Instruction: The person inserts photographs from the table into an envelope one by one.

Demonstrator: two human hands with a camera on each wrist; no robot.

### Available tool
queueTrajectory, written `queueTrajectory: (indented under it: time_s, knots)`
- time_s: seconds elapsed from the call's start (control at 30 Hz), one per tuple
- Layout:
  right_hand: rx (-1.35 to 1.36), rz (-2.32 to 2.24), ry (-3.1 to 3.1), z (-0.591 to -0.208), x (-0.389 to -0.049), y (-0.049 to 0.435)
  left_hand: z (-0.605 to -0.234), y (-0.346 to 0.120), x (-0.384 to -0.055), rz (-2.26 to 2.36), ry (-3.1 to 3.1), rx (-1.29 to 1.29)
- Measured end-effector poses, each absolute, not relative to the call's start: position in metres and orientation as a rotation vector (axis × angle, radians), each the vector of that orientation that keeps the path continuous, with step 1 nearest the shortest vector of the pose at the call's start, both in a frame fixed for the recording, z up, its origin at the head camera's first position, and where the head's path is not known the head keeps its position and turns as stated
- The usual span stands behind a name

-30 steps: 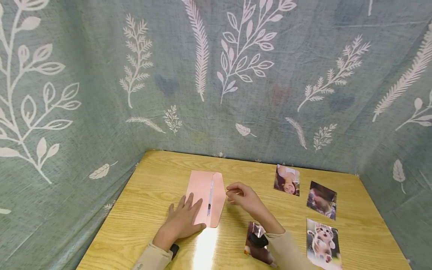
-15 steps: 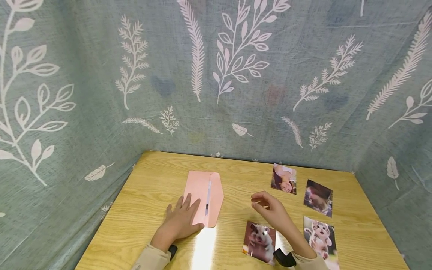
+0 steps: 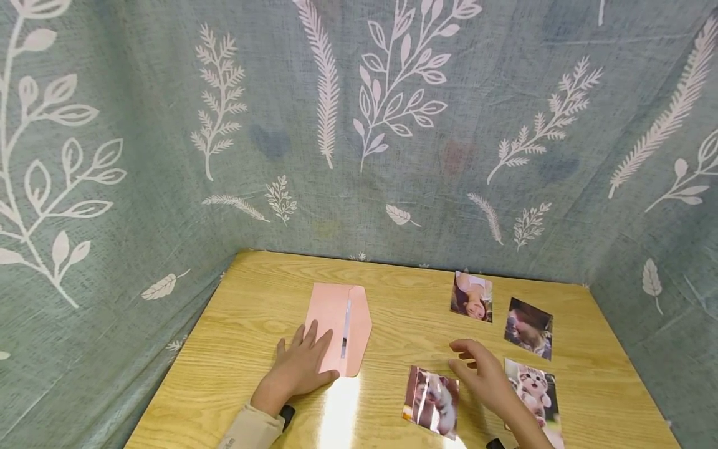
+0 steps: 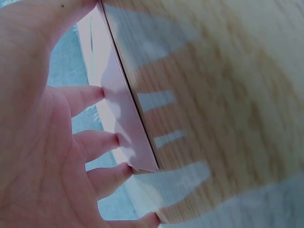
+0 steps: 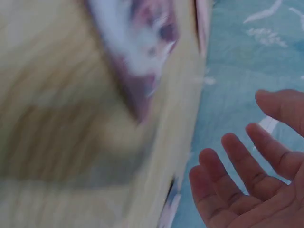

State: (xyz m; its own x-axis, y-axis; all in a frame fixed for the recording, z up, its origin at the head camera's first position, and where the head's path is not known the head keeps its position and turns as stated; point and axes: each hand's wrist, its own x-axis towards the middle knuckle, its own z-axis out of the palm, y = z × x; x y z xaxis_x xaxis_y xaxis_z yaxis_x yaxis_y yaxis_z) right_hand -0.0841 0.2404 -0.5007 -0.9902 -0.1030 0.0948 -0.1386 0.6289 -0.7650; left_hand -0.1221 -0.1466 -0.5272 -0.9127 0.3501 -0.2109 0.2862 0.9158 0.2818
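A pink envelope (image 3: 358,337) lies on the wooden table with its flap unfolded to the right; a strip of something pale and glossy shows in its opening. My left hand (image 3: 297,368) rests on the envelope's lower left part, fingers spread. In the left wrist view its fingertips touch the pink paper (image 4: 124,109). My right hand (image 3: 483,377) hovers, holding nothing, fingers loosely bent, between a hamster photo (image 3: 432,402) and a kitten photo (image 3: 533,393), partly covering the kitten one. The right wrist view shows the fingers apart, with the hamster photo (image 5: 137,42) blurred nearby.
Two more photos lie farther back on the right: a portrait of a person (image 3: 472,296) and a dark, blurry animal picture (image 3: 529,328). A grey-green curtain (image 3: 348,187) with white leaf prints hangs round the table (image 3: 269,274). Light glares near the front.
My right hand has moved from beside the envelope's flap rightward and toward the front, uncovering the hamster photo and overlapping the kitten photo. The left hand and envelope stay in place.
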Motion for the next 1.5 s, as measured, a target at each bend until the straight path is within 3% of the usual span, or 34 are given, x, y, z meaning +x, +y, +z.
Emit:
queueTrajectory:
  time_s: [0.63,0.93,1.5]
  knots:
    - [0.404,0.762,-2.955,-0.529,-0.059,0.258,-0.53,-0.147,-0.122,0.353,2.825,0.477]
    - [0.363,0.579,-3.049,-0.532,-0.058,0.253,-0.529,-0.148,-0.122,0.371,2.831,0.484]
    - [0.348,0.681,-2.805,-0.54,-0.063,0.248,-0.526,-0.147,-0.121,0.394,2.835,0.487]
